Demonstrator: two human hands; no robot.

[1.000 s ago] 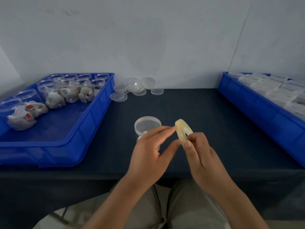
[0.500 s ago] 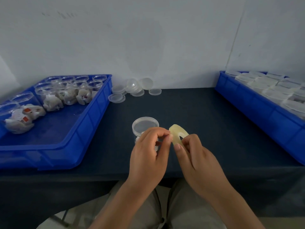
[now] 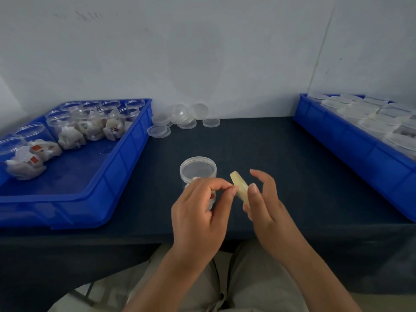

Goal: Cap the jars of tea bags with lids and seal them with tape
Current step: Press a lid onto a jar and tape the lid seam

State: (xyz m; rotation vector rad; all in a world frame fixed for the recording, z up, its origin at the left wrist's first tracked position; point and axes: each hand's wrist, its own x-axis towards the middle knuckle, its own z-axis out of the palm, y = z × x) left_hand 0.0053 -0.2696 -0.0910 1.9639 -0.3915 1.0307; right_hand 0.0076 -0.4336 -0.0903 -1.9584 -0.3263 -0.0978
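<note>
Right hand (image 3: 266, 206) grip holds the tape roll (image 3: 239, 184) on edge; left hand (image 3: 198, 210) grip pinches its rim. Capped jar (image 3: 198, 169) stands on the bench (image 3: 270, 152) at 11 o'clock of the hands.

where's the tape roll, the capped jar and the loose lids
tape roll (image 3: 239, 184): head view, on its flat side face
capped jar (image 3: 198, 168): head view, centre of its lid
loose lids (image 3: 182, 117): head view, on the stacked pile
</note>
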